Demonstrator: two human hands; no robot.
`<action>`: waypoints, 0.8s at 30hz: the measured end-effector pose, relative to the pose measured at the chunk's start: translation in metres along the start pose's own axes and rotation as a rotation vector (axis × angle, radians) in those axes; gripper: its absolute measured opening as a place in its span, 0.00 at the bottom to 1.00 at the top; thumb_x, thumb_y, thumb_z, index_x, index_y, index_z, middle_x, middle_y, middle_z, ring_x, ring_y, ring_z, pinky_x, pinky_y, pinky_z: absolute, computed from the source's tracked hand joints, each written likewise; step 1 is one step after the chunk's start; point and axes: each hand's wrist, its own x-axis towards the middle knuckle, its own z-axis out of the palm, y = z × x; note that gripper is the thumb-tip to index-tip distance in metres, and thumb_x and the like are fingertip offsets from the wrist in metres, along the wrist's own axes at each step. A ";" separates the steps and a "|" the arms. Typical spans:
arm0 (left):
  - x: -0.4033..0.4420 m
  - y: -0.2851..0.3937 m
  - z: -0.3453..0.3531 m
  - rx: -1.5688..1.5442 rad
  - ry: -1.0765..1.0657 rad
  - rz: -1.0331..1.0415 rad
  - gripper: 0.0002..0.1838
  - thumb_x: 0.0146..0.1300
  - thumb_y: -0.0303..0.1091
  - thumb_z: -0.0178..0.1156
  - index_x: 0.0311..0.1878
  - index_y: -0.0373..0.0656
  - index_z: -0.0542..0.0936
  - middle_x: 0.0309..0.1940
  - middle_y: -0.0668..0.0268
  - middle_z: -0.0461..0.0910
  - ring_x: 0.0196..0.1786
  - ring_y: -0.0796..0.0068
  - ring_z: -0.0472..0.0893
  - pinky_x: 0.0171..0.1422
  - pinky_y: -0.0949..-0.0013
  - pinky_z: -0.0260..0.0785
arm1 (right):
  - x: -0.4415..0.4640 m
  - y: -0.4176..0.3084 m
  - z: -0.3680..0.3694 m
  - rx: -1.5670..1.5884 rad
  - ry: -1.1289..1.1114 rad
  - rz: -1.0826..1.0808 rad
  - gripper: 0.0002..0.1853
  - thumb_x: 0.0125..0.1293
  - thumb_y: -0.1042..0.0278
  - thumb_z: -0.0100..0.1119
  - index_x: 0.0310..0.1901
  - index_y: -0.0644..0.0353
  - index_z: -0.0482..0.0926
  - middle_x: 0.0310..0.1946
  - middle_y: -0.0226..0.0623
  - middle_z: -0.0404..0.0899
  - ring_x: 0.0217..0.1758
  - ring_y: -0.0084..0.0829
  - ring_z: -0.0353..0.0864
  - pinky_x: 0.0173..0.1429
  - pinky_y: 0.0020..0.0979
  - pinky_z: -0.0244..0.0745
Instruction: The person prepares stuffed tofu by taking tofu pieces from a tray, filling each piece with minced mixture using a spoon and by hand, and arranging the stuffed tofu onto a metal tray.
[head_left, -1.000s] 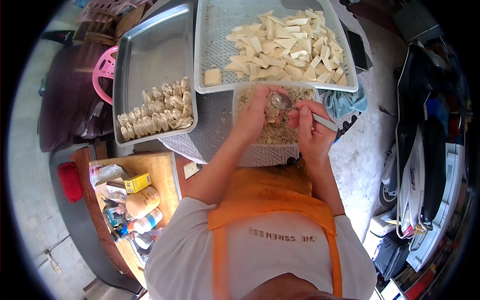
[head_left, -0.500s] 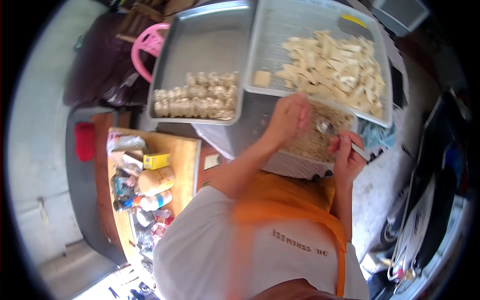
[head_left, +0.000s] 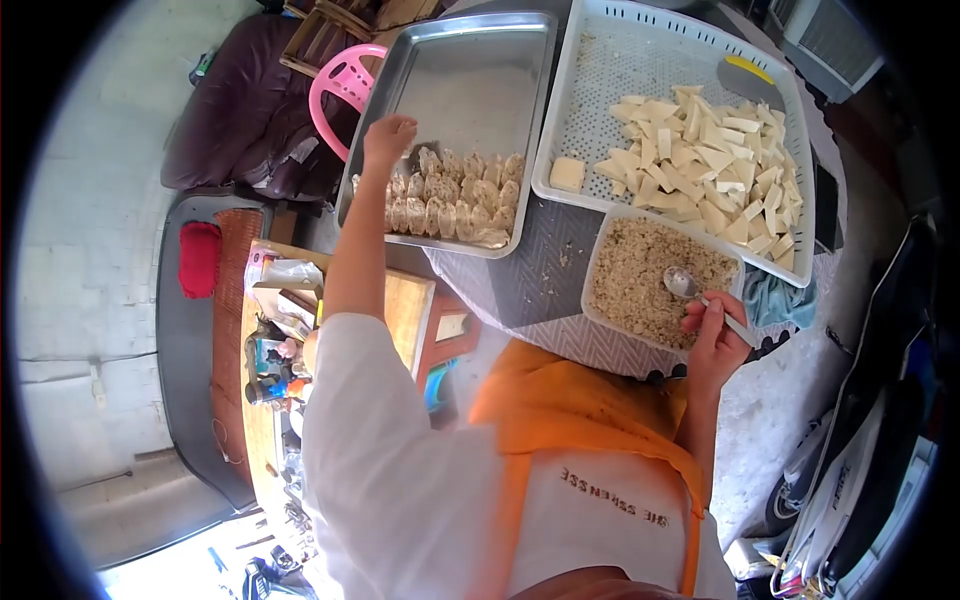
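My left hand (head_left: pixel 388 142) is over the left part of the metal tray (head_left: pixel 470 75), its fingers curled downward. Whatever lies between the fingertips is hidden. Just below and to the right of that hand stand close rows of filled, pale pieces (head_left: pixel 450 190), speckled brown. In my right hand (head_left: pixel 716 338) is a metal spoon (head_left: pixel 682 283), its bowl resting on a crumbly brown filling (head_left: pixel 640 265). That filling lies in a white rectangular tub (head_left: pixel 592 290). Pale, tofu-like wedges (head_left: pixel 715 165) are heaped in a perforated white plastic tray (head_left: pixel 590 85), with one squarish piece (head_left: pixel 567 174) set apart.
A yellow-handled scraper (head_left: pixel 752 80) leans inside the white tray's far right corner. A blue cloth (head_left: pixel 778 300) hangs beside the tub. A pink steering-wheel-shaped object (head_left: pixel 340 85) is behind the metal tray. To the left is a cluttered wooden table (head_left: pixel 395 310).
My left hand has moved left from beside the filling tub to over the metal tray. My right hand still holds the spoon at the filling. The view has shifted slightly.
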 end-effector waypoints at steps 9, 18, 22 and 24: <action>-0.031 0.031 -0.024 -0.187 -0.464 -0.169 0.17 0.64 0.44 0.54 0.40 0.39 0.82 0.36 0.67 0.81 0.35 0.78 0.76 0.39 0.71 0.71 | 0.000 0.002 0.000 -0.001 -0.012 -0.010 0.07 0.68 0.75 0.47 0.41 0.66 0.75 0.27 0.35 0.77 0.23 0.18 0.74 0.28 0.18 0.71; -0.045 0.064 -0.026 -0.163 -0.565 -0.174 0.25 0.70 0.53 0.43 0.46 0.41 0.80 0.39 0.68 0.79 0.43 0.77 0.75 0.43 0.71 0.69 | -0.001 0.000 -0.001 0.016 -0.016 -0.010 0.07 0.68 0.75 0.47 0.40 0.66 0.75 0.26 0.35 0.78 0.23 0.18 0.74 0.28 0.18 0.71; -0.037 0.061 -0.023 -0.155 -0.624 -0.045 0.25 0.70 0.55 0.43 0.49 0.44 0.79 0.37 0.69 0.78 0.45 0.78 0.73 0.45 0.72 0.66 | -0.001 0.001 -0.001 0.023 -0.017 -0.003 0.07 0.68 0.75 0.47 0.40 0.66 0.75 0.26 0.35 0.78 0.23 0.18 0.74 0.28 0.18 0.71; -0.037 0.060 -0.023 -0.162 -0.656 0.033 0.23 0.70 0.53 0.44 0.49 0.45 0.79 0.36 0.70 0.77 0.44 0.79 0.72 0.45 0.74 0.65 | -0.001 0.001 -0.002 0.029 -0.016 0.000 0.07 0.68 0.75 0.47 0.40 0.66 0.75 0.26 0.35 0.78 0.23 0.18 0.74 0.28 0.18 0.72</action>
